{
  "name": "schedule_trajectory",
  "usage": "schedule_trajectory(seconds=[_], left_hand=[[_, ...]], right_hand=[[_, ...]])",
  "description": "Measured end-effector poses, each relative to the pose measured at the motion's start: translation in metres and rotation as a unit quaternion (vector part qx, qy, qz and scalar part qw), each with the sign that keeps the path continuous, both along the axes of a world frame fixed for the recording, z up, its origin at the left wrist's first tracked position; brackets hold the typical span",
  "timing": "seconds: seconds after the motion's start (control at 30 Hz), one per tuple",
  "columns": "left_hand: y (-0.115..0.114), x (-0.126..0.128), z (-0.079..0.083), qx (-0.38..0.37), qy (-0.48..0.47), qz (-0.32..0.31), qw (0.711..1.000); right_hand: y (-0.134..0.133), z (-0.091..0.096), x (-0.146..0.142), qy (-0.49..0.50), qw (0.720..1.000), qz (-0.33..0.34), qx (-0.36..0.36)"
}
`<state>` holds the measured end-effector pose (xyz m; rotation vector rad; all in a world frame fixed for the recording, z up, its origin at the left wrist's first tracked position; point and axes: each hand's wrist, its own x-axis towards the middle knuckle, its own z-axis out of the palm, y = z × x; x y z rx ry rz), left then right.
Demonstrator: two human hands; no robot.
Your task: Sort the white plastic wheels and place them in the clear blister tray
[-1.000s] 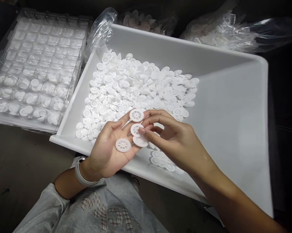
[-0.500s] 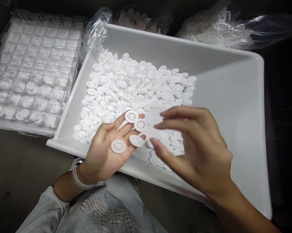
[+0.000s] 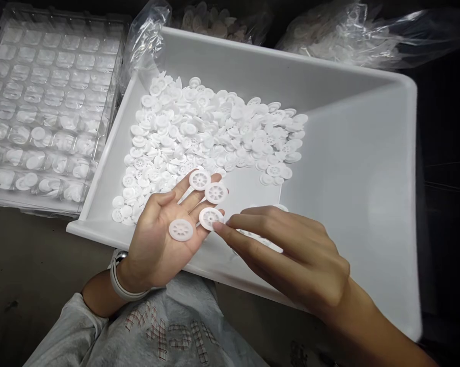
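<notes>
My left hand (image 3: 163, 244) is palm up with its fingers stretched out, bearing several small white plastic wheels with spoked centres. One plastic wheel (image 3: 181, 230) lies on the palm. Another plastic wheel (image 3: 199, 179) and a plastic wheel (image 3: 215, 193) rest on the fingers. At the lower fingers, my right hand (image 3: 291, 255) has its fingertips closed on the edge of a further plastic wheel (image 3: 210, 218), whose spoked face is up. Both hands are over the front of a grey-white bin (image 3: 352, 153). A heap of similar white wheels (image 3: 214, 127) fills the bin's left and middle part.
Left of the bin lies a stack of clear compartment trays (image 3: 54, 97), its front rows holding white pieces. Clear plastic bags (image 3: 340, 38) with pale pieces stand behind the bin. More loose wheels lie partly hidden under my right hand.
My right hand has come down and left onto the wheel at my left fingers. That wheel was showing a plain face and now shows spokes. The whole view has shifted slightly.
</notes>
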<state>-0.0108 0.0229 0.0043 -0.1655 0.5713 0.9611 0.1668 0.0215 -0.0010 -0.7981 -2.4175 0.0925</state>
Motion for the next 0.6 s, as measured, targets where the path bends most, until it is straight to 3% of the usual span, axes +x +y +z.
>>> schedule_trajectory(seconds=[0.33, 0.5, 0.6], left_hand=[[0.001, 0.000, -0.001, -0.015, 0.003, 0.011, 1.000], [0.001, 0.000, -0.003, -0.012, 0.000, 0.013, 1.000], [0.000, -0.001, -0.002, -0.012, -0.002, 0.011, 1.000]], right_hand=[[-0.002, -0.004, 0.004, -0.028, 1.000, 0.001, -0.005], [-0.016, -0.006, 0.000, 0.001, 0.991, -0.091, -0.094], [-0.025, -0.010, 0.000, 0.011, 0.988, -0.103, -0.118]])
